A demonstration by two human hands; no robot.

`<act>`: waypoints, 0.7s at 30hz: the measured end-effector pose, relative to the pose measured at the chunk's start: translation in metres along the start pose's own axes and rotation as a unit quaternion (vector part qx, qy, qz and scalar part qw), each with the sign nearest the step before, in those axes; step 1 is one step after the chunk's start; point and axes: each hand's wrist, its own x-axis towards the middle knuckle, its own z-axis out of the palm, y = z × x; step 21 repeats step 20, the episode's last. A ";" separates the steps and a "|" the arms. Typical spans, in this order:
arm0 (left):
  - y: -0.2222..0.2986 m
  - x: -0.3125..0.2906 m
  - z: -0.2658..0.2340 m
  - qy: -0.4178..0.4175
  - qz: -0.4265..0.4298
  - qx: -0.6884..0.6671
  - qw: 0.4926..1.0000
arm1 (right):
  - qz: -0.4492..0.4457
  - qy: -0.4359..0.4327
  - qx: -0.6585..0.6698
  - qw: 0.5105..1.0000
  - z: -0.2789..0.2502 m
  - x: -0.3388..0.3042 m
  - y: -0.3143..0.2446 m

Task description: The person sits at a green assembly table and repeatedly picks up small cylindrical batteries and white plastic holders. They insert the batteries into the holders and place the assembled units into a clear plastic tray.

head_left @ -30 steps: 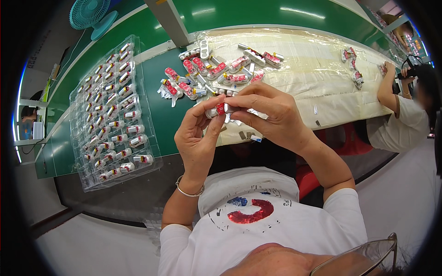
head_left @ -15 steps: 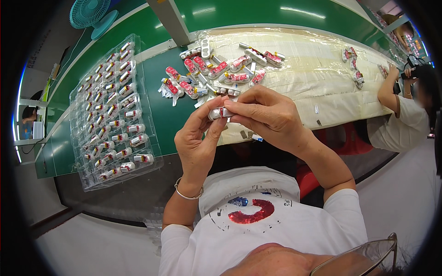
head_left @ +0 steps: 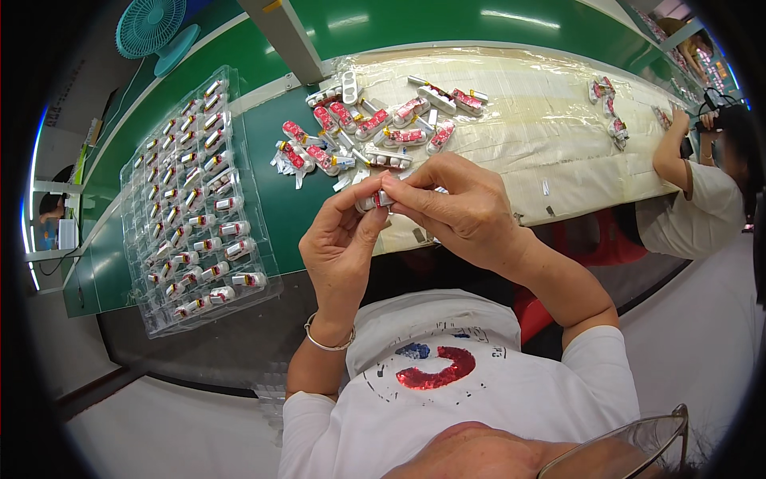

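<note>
Between my two hands, in front of my chest, is a small white rounded piece with a red label [head_left: 373,201]. My left hand [head_left: 338,236] pinches it from the left with thumb and fingers. The fingertips of my right hand [head_left: 469,209] close on its right end, covering part of it. Just beyond my hands lies a loose pile of similar white pieces with red labels [head_left: 372,125]; several have silver cylinders beside or on them. A white tray-like piece with round hollows [head_left: 349,86] stands at the pile's far side.
To the left, a clear plastic tray [head_left: 144,297] holds rows of similar pieces, overhanging the green table [head_left: 275,231]. Cream sheeting [head_left: 542,160] covers the right part. A metal post [head_left: 287,40] rises behind; a turquoise fan [head_left: 152,28] is far left. Another person [head_left: 702,199] sits at right.
My hands have shifted very slightly to the left and still hold the small piece, whose red label now faces a little differently. The view has tilted a little; the pile looks the same.
</note>
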 end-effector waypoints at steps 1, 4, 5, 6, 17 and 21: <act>-0.001 0.000 0.000 0.001 0.002 0.001 1.000 | -0.010 -0.007 -0.015 1.000 0.000 -0.001 0.001; 0.001 0.002 0.004 0.002 -0.005 -0.050 0.999 | -0.041 -0.012 -0.043 0.998 0.000 -0.001 0.005; 0.001 0.003 0.004 0.005 -0.005 -0.045 0.999 | -0.051 -0.004 -0.041 0.998 0.002 0.000 0.006; -0.001 0.003 0.003 0.007 -0.004 -0.041 0.999 | -0.062 0.003 -0.039 0.997 0.002 0.001 0.007; -0.009 -0.002 -0.001 -0.019 0.128 0.011 0.992 | 0.106 0.002 0.254 0.961 -0.002 -0.007 0.006; -0.010 -0.002 0.000 -0.034 0.148 0.023 0.988 | 0.104 -0.005 0.280 0.954 -0.003 -0.009 0.008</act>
